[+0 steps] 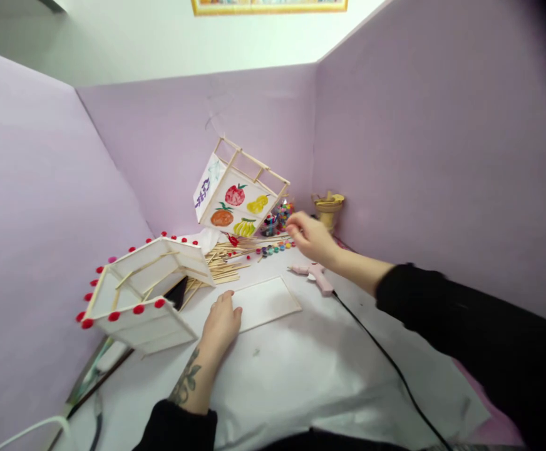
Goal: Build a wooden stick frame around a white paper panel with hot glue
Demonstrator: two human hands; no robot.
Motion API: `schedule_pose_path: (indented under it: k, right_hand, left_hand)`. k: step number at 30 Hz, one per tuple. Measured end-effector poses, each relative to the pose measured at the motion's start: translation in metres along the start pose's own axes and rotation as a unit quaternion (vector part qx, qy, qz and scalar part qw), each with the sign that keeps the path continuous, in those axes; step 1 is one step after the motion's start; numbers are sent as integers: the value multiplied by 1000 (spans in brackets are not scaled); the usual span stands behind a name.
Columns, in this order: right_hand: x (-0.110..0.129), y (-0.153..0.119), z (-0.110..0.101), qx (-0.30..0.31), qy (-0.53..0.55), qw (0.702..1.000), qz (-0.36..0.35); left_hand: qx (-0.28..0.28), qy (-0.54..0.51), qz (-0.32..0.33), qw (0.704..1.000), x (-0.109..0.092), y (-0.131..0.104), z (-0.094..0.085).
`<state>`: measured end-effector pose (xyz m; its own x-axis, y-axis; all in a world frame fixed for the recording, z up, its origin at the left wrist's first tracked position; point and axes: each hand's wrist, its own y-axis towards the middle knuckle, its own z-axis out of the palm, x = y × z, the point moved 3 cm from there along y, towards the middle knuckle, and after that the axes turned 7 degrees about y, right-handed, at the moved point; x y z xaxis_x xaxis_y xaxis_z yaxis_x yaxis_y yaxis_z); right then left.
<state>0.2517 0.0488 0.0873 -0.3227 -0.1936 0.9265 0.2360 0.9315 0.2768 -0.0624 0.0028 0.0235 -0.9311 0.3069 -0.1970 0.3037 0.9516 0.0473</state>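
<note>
A flat white rectangular panel (266, 303) with thin edging lies on the white-covered table. My left hand (222, 318) rests on its left end, the fingers pressed together on it. My right hand (311, 237) is raised above the pink glue gun (319, 276), not touching it; its fingers are curled together, and whatever they may hold is too small to make out. To the left stands a white panelled frame (158, 326) of thin sticks, edged with red pompoms. Behind the panel hangs a tilted stick-framed lantern (240, 194) with painted fruit on its sides.
Loose wooden sticks (221, 266) lie behind the white panel, beside a row of coloured paint pots (275, 248). A small yellowish bucket (328, 210) stands at the back right. The black cable (386, 354) runs toward the front right. Lilac walls enclose the table.
</note>
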Motion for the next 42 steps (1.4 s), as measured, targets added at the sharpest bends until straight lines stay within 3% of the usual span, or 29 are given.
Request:
schedule_pose_path:
  k: [4, 11, 15, 19, 24, 28, 30, 32, 34, 35, 38, 42]
  right_hand:
    - [-41, 44, 11, 3, -234, 972, 20]
    - [-76, 119, 50, 45, -345, 935, 76]
    - [-86, 134, 66, 92, -417, 901, 78]
    - [-87, 130, 66, 138, -470, 871, 28]
    - [-61, 115, 45, 162, -498, 849, -64]
    - [-32, 80, 39, 181, -472, 854, -121]
    - [-14, 49, 46, 171, -414, 882, -144]
    - [4, 13, 57, 132, -294, 936, -142]
    - [15, -21, 71, 122, -176, 976, -52]
    - [16, -37, 79, 154, -140, 978, 21]
    - [14, -72, 100, 243, -106, 943, 201]
    - [10, -81, 113, 262, -135, 916, 272]
  left_hand:
    - [-18, -19, -8, 1000, 1, -3, 2]
    - [-54, -74, -15, 996, 9, -6, 9]
    - [-74, -98, -8, 992, 13, -8, 11]
    - [-79, -113, -9, 990, 12, -9, 8]
    - [-85, -120, -30, 989, 13, -5, 7]
    - [-96, -118, -59, 987, 15, 0, 4]
    - [-91, -125, -63, 986, 13, 2, 2]
    - [-80, -139, -49, 986, 10, 3, 1]
    - [-64, -148, -38, 986, 6, 2, 2]
    - [-56, -153, -32, 986, 4, 2, 3]
    - [-38, -165, -19, 985, 0, 1, 6]
    - [-36, -170, 3, 985, -2, 1, 7]
